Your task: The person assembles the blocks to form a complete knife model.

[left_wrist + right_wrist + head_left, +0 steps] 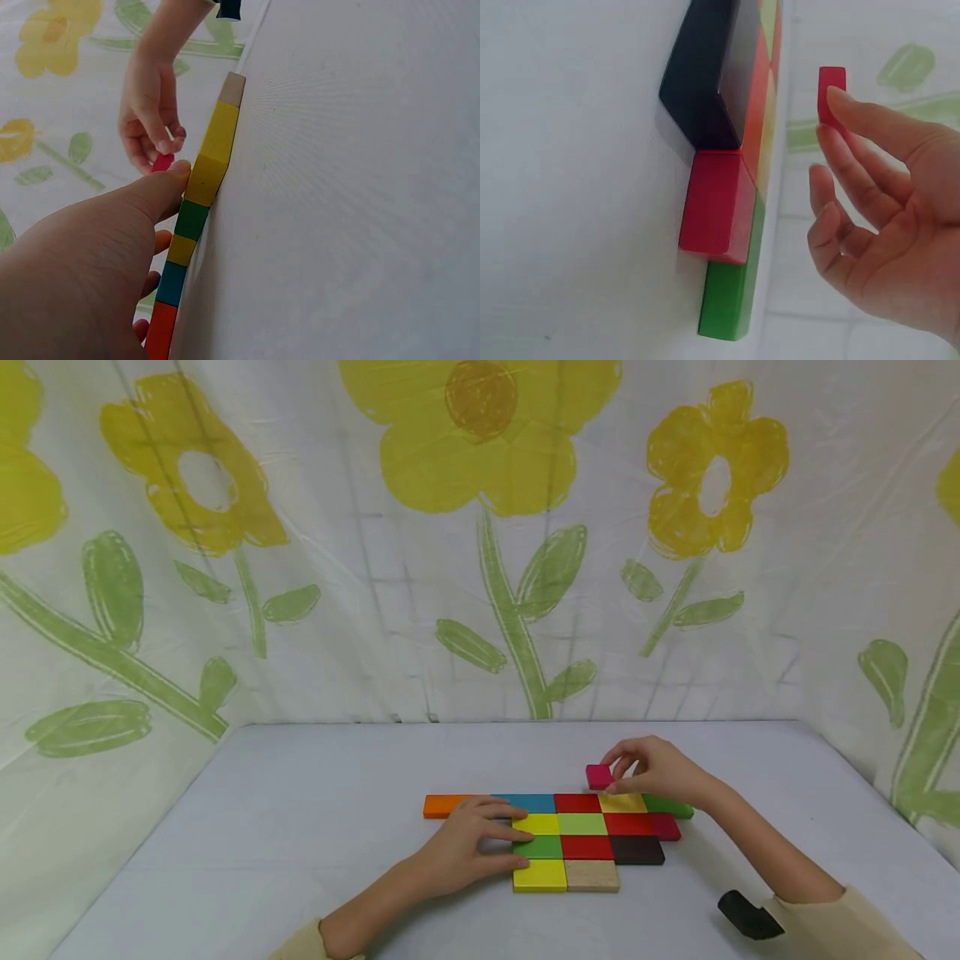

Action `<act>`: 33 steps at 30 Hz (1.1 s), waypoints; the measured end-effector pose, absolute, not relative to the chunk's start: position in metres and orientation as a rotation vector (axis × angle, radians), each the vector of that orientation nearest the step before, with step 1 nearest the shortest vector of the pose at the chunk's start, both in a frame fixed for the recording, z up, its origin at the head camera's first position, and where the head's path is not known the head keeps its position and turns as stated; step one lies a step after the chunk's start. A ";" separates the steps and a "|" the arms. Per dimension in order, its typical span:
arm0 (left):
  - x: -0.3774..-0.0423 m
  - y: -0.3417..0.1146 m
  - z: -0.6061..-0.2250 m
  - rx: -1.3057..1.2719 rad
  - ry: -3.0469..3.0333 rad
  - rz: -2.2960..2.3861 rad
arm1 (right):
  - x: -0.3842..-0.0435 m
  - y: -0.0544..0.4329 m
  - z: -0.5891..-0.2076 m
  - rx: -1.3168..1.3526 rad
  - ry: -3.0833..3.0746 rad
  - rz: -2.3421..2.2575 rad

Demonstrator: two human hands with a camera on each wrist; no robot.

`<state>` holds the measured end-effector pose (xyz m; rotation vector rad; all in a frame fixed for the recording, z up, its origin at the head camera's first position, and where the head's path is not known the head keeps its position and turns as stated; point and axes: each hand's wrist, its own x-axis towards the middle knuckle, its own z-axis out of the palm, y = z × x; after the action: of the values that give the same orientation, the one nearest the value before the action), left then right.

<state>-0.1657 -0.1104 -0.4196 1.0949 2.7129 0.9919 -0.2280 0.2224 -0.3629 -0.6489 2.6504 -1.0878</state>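
Note:
Between thumb and fingertips, my right hand (660, 770) pinches a small pink block (597, 777) just beyond the back row of coloured blocks. The right wrist view shows this pink block (831, 81) held near one end, with the other fingers loosely bent. My left hand (467, 850) lies along the left side of the rows, its fingers stretched out over the edges of the yellow block (536, 824) and green block (542, 847). In the left wrist view, its thumb touches a yellow block (210, 154).
The flat rows also include an orange block (444, 806), a blue block (528, 803), a black block (637, 850) and a plain wooden block (592, 876). They lie on a white table (247, 810). Behind it hangs a flower-printed curtain (315, 677).

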 end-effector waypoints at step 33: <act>-0.165 -0.110 -0.420 1.116 2.719 0.998 | -0.153 0.246 -0.372 -0.745 2.592 -1.135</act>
<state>-0.1652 -0.1104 -0.4203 1.1159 2.7190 0.9976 -0.1529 0.2463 -0.3716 -0.7454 2.5924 -1.1355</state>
